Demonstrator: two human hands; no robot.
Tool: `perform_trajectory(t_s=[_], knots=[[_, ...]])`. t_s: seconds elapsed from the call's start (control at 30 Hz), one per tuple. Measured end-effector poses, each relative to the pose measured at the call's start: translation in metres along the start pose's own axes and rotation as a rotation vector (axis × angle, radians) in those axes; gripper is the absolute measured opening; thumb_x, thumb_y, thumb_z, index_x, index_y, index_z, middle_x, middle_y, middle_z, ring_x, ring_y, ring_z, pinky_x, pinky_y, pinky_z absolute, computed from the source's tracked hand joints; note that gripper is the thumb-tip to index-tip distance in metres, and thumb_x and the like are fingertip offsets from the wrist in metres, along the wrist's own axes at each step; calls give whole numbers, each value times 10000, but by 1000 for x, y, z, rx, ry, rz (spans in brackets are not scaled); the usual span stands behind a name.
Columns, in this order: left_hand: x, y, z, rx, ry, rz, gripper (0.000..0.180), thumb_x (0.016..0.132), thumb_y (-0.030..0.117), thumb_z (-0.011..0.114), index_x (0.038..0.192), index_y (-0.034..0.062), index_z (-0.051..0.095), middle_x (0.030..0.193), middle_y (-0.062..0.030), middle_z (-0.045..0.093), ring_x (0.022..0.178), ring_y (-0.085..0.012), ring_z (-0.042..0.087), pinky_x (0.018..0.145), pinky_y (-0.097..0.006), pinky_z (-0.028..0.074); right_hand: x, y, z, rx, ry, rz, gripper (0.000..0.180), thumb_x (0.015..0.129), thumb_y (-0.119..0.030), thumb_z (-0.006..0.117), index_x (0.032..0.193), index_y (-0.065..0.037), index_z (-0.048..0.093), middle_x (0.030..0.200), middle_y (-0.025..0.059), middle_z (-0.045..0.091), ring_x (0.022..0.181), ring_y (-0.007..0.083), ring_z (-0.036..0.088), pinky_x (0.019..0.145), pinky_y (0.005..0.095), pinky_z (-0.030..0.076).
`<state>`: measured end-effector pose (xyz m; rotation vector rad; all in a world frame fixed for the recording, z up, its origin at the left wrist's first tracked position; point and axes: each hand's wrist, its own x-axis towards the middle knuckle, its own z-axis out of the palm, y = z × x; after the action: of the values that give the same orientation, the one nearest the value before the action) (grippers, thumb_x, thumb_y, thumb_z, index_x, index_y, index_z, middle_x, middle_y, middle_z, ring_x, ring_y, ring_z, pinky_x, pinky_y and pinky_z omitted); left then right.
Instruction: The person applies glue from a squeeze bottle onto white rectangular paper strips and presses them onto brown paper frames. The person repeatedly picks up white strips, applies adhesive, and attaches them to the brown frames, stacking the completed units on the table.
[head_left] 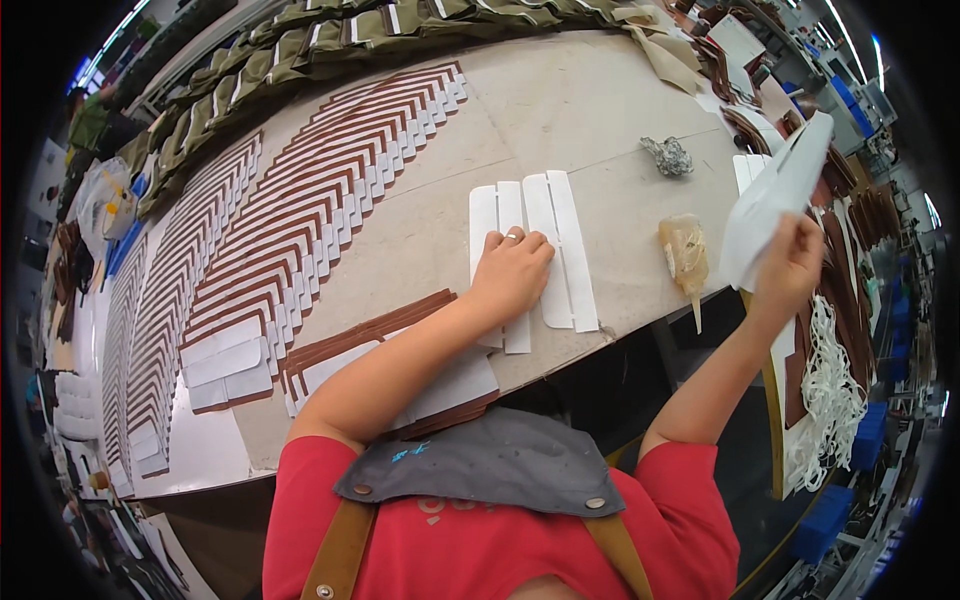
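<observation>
My left hand (514,268) rests on a pair of white panels (484,212) lying on the table, pressing with bent fingers; a ring shows on one finger. Right beside it lies a second pair of white panels (562,255) with a narrow slit between the strips. Out past the table's right edge, my right hand (792,262) grips a white panel (775,200) by its lower end, holding it raised and tilted. A squeeze bottle (684,252) of yellowish glue lies between my hands, its nozzle toward me. Under my left forearm is a stack of brown pieces with white panels (455,385).
Long overlapping rows of brown-and-white pieces (330,190) cover the table's left side. Olive fabric bundles (300,50) line the far edge. A crumpled grey lump (668,156) sits at the right. White cords (825,400) and brown strips hang from a side surface.
</observation>
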<state>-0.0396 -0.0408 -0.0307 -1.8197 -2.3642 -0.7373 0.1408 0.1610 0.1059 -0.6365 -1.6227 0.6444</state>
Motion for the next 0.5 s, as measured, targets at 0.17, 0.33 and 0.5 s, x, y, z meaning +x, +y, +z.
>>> perform_trajectory(t_s=[0.17,0.33,0.5], knots=[[6,1,1,6,-73,18,191,772,128,590,957,87,572,1055,-18,566,1020,-246,501,837,-383,330,-49,15,65,-868,-640,-284,106,844,-143,549,907,-58,561,810,137,606,723,329,617,610,417,491],[15,8,3,-128,-55,77,249,798,143,585,1035,73,557,1117,-64,547,1121,-265,486,950,-413,310,-84,66,94,-646,-965,-36,170,850,-187,552,889,-25,585,791,173,621,730,341,618,620,420,478],[32,24,18,-226,-53,144,325,835,170,564,1133,56,500,1234,-110,500,1229,-267,431,1062,-475,244,-86,78,82,-269,-892,213,188,871,-172,531,856,11,574,761,182,621,699,323,610,624,391,458]])
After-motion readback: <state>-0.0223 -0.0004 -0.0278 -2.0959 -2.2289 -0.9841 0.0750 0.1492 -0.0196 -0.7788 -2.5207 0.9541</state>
